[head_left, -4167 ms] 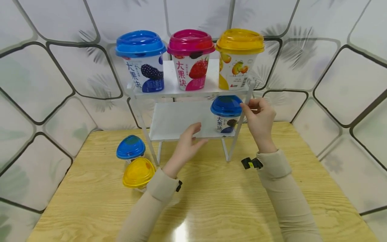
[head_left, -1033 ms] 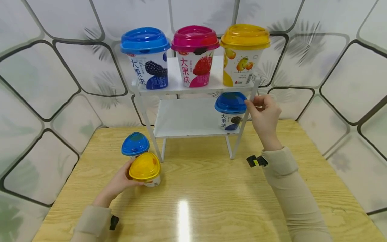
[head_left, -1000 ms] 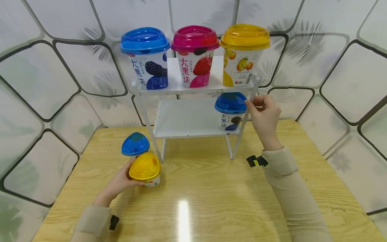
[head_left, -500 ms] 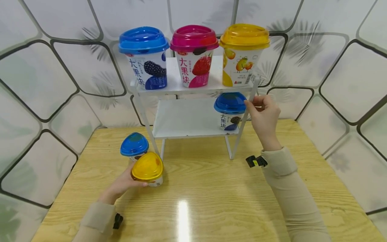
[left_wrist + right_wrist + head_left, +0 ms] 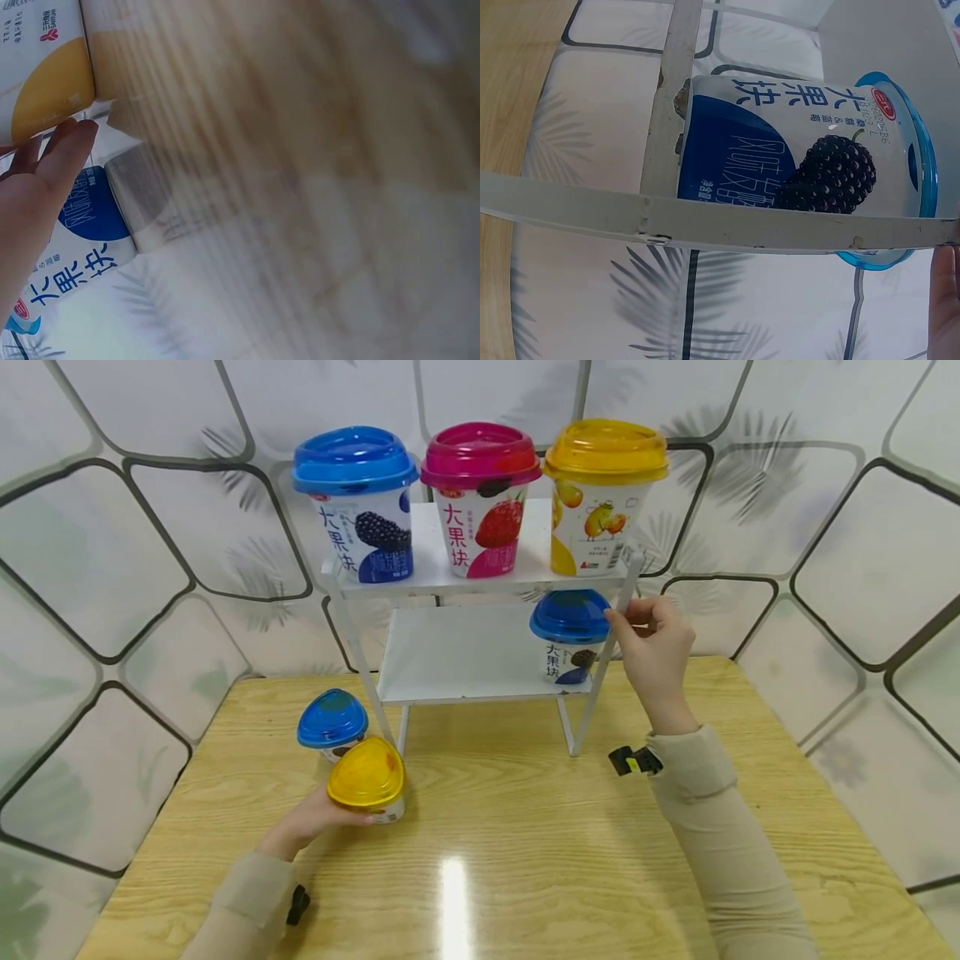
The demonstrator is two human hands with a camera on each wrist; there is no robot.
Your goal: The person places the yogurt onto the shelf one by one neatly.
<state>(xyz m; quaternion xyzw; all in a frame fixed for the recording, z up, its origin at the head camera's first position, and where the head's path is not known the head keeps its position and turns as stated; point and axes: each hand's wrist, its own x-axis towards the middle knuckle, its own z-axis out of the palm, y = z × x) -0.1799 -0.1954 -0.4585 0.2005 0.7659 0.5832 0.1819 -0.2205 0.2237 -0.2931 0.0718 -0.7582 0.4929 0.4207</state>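
A person's left hand (image 5: 315,820) is gripping a yellow-lidded cup (image 5: 367,777) on the left part of a wooden table (image 5: 525,827), just in front of the left leg of a white rack (image 5: 457,656). Its thumb is lying along the cup's near side; the other fingers, partly hidden, are curling round the far side, spread only as wide as the cup. Whether the base is touching the wood, I cannot tell. Close behind, towards the table's back left corner, a blue-lidded cup (image 5: 332,720) is standing, so moving the yellow one towards the near edge first would probably avoid a knock. The right hand (image 5: 658,652) is pinching the rack's right upright (image 5: 596,685), apparently steadying it; a light hold seems best, as tugging could be toppling the three cups lining the top shelf. Those fingertips should be avoiding the lower-shelf cup (image 5: 572,618) standing just beside them.
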